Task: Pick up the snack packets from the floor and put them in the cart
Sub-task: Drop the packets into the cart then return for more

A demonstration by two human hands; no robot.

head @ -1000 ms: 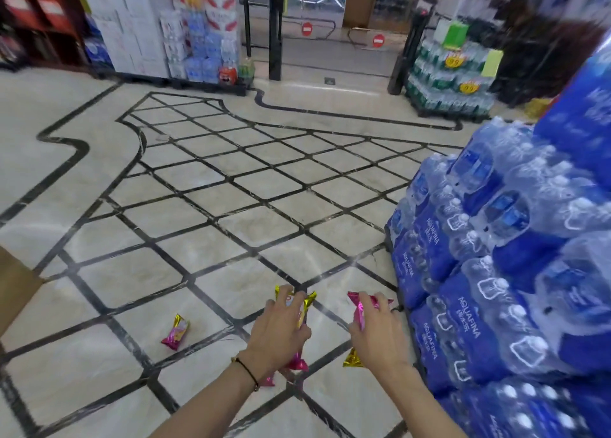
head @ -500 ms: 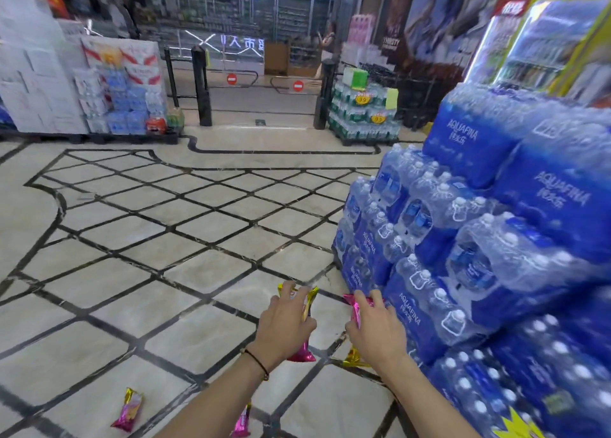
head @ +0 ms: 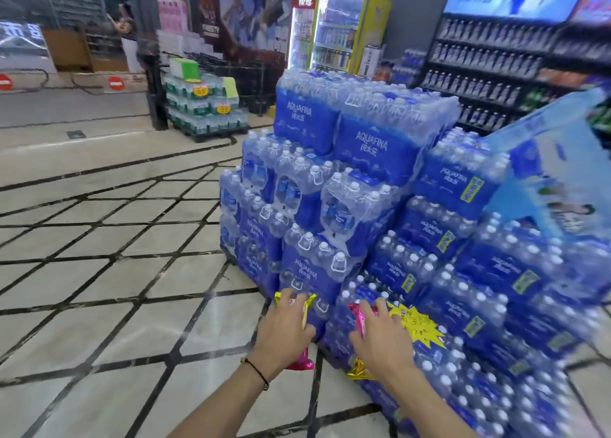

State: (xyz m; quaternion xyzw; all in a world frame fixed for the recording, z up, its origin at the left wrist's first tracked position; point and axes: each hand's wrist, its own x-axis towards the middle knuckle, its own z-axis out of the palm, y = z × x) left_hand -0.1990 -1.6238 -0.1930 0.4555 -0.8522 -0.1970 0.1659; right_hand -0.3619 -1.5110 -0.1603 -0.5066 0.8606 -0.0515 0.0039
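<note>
A: In the head view, your look has lifted off the tiles and swung right. A second ago the floor filled the frame; now the stack of Aquafina water packs (head: 363,146) does, near and to the right.

B: Your hands have come up with it. Your left hand (head: 284,332) has its fingers curled round a gold-topped snack packet (head: 309,305), whose pink tail shows under your palm.

A: Your right hand (head: 380,338) grips a pink-topped snack packet (head: 358,318) the same way, with its gold end poking out below. Both packets are off the marble floor (head: 115,305). You hold them in front of the lowest water packs, beside the yellow starburst price tag (head: 418,327).

B: So two pickups look done. But the loose packets that lay at your near left half a second ago have slid out of frame, and no packet shows on the tiles now. I judge they are still down there, waiting for you.

A: The cart is not in view either. You need to find it before you can drop these two.

B: Mind your grip as you turn. Those wrappers look like slippery foil, and you hold each one only round its middle.
</note>
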